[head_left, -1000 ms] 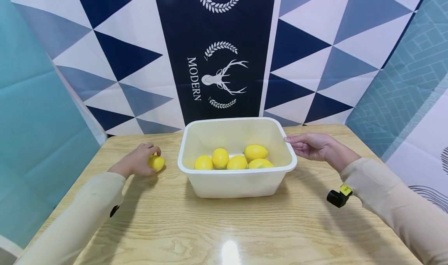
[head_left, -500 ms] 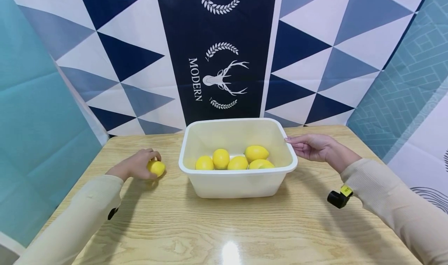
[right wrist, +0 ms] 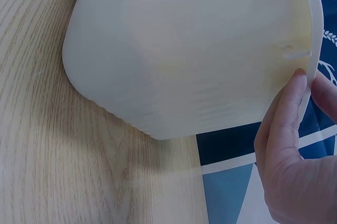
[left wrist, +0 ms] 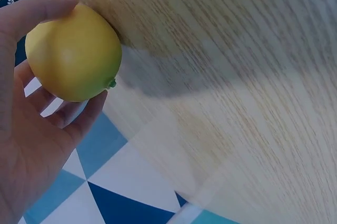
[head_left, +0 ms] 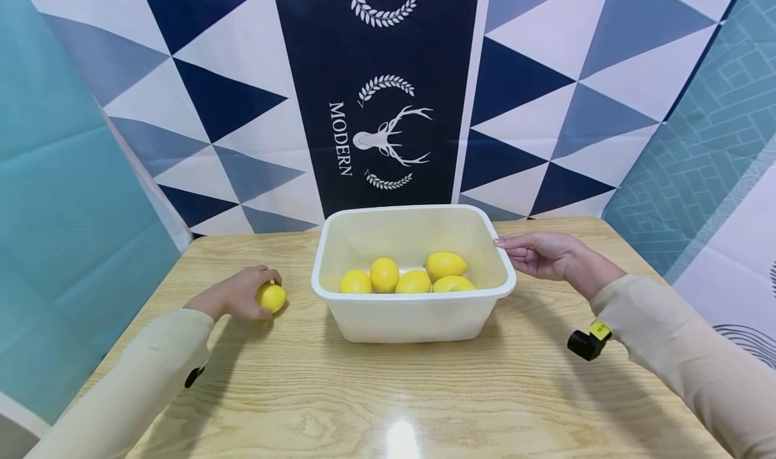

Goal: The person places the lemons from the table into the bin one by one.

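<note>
To the left of the white plastic tub [head_left: 412, 321], my left hand [head_left: 239, 294] grips a yellow lemon [head_left: 271, 298] low over the wooden table. Thumb and fingers curl around that lemon [left wrist: 73, 53] in the left wrist view, and its small green stem end shows. My right hand [head_left: 539, 253] pinches the tub's right rim. In the right wrist view its fingers [right wrist: 287, 108] lie against the tub's outer wall [right wrist: 174, 50] under the lip, with the thumb across the rim. Several lemons [head_left: 384, 275] lie inside the tub, partly hidden by its front wall.
The tub stands near the back of the wooden table [head_left: 364, 391]. Behind it hangs a patterned cloth [head_left: 388, 108] with triangles and a deer print. Teal sheeting [head_left: 67, 176] closes off the left side. A small black camera [head_left: 588, 344] sits at the right sleeve.
My left hand and the lemon in it have shifted slightly toward me. The right hand keeps its hold on the rim. The whole head view has drifted a little.
</note>
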Demonstrator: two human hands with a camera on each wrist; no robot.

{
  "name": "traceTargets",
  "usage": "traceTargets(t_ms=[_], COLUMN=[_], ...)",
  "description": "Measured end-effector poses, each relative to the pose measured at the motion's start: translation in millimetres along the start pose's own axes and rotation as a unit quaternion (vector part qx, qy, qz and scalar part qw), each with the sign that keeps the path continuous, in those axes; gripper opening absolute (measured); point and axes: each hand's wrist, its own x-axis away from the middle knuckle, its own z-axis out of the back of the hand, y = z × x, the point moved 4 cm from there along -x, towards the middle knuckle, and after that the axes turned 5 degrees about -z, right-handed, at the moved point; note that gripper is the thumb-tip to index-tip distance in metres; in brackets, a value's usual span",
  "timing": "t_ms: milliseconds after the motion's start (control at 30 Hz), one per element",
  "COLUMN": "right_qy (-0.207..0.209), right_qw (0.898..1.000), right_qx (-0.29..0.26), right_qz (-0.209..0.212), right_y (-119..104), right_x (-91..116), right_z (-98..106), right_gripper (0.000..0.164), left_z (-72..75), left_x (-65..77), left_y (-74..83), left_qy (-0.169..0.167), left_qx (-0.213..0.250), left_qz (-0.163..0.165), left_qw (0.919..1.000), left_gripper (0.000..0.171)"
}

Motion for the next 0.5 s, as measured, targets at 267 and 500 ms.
traceTargets(t_ms=[267, 500], right_qy=[-0.001, -0.003], right_qw=[1.0, 1.0], right_qx=[0.001, 0.0], right_qz=[-0.002, -0.004], right_y=[-2, -3], right_x=[-1, 0], right_z=[0, -1], right_gripper=[0.014, 0.015], left_z=[0.9, -3.7], left_x=[3.3, 5.8], left_y=[8.3, 20.8], left_qy=[-0.009, -0.026], left_qx=[-0.003, -0.024], left_qz=[-0.006, -0.016], left_qw=[0.9999, 0.9992], left_gripper=[0.046, 0.049])
